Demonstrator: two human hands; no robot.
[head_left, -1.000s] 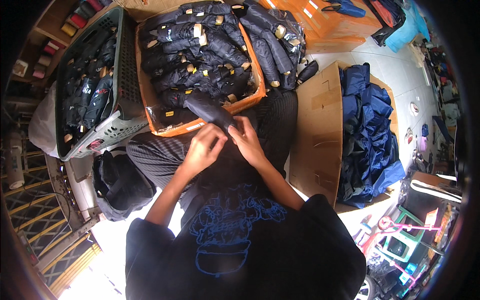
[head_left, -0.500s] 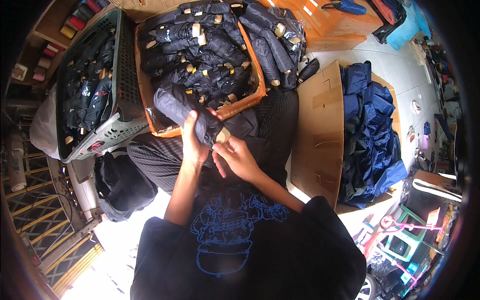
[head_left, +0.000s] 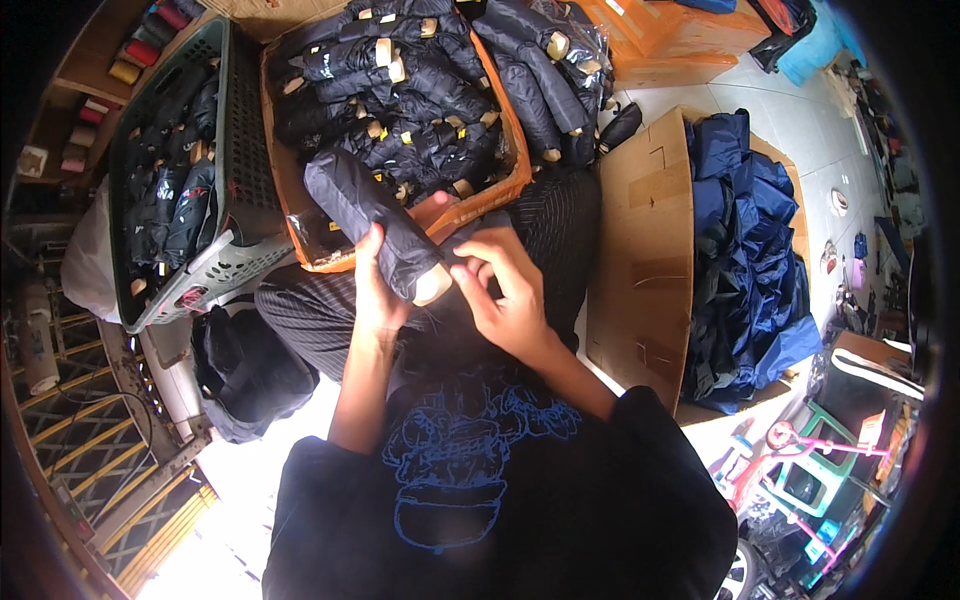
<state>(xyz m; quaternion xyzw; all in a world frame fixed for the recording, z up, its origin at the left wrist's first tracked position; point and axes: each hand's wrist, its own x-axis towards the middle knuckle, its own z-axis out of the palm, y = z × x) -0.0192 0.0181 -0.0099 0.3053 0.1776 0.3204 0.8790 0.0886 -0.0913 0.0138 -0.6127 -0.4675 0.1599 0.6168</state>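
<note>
The left hand [head_left: 375,285] is wrapped around a dark folded umbrella [head_left: 372,222] — its wooden-tipped end toward the right hand [head_left: 508,296], whose fingers pinch at that end. The umbrella sits above the lap, just in front of the orange crate [head_left: 505,165] heaped with similar ones.

The left hand [head_left: 375,285] hides part of the folded umbrella [head_left: 375,222], whose far end blurs into the orange crate [head_left: 480,195].
</note>
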